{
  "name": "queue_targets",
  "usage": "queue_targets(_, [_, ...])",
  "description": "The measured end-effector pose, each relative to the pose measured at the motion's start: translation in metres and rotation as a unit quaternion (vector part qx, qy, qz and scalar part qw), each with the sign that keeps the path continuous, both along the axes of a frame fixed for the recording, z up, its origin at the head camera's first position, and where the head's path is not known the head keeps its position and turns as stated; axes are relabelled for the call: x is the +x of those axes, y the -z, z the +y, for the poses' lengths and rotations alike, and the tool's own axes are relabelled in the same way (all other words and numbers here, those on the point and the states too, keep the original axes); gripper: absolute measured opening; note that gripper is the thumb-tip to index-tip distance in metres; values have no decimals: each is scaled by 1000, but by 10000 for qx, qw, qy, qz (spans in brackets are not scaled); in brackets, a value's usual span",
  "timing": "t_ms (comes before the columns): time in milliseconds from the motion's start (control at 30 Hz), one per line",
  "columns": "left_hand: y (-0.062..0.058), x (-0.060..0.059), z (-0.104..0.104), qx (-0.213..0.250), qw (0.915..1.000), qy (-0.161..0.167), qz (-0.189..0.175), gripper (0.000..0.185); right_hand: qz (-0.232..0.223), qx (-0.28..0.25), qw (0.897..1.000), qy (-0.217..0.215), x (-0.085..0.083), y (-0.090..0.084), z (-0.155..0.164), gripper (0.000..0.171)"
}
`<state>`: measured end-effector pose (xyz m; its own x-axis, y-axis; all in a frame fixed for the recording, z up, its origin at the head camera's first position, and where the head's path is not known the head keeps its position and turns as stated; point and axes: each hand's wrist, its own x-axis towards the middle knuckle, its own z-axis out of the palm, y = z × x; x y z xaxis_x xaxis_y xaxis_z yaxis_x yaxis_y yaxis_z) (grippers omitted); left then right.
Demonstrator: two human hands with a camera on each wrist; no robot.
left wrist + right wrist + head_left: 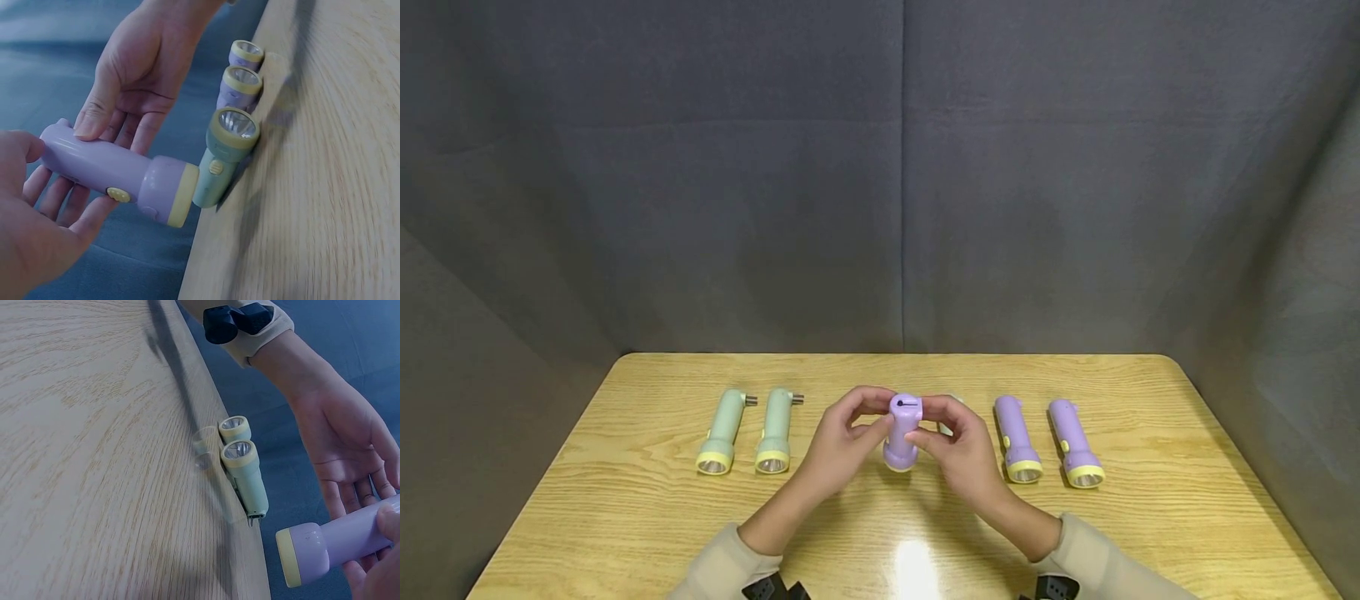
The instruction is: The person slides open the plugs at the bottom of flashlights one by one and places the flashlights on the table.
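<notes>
A purple flashlight (901, 440) with a pale yellow rim is held up over the table between both hands. Its tail end, marked by a dark narrow slot, faces up in the head view, and the lamp end points down. My left hand (848, 437) grips the tail part from the left, fingertips near the yellow switch (119, 194). From the other side my right hand (958, 446) holds it, thumb (94, 119) pressed on the barrel and fingers behind. A green flashlight (215, 178) lies just beyond the right hand, mostly hidden in the head view.
On the left of the wooden table (587, 500) lie two green flashlights (724, 429) with metal plug prongs (750, 400) sticking out. Two purple flashlights (1017, 433) lie on the right, lamp ends toward the person. A dark grey curtain (775, 208) hangs behind the table.
</notes>
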<state>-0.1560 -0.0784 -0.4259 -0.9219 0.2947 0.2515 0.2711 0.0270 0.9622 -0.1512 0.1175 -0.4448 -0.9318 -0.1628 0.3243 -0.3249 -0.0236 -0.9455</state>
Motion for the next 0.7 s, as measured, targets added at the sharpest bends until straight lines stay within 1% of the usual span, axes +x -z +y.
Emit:
queue_targets(233, [-11, 2, 1, -1, 9992, -200, -344, 17, 127, -79, 9998, -104, 0, 1, 0, 31])
queue_targets(333, [-14, 1, 3, 75, 9984, -269, -488, 15, 151, -99, 9997, -141, 0, 0, 0, 30])
queue_targets(600, [-21, -1, 7, 219, 9952, -371, -879, 12, 145, -128, 9998, -51, 2, -4, -1, 31])
queue_targets(700, [-24, -1, 9, 251, 9925, -439, -1117, 13, 168, -149, 9997, -35, 2, -4, -1, 31])
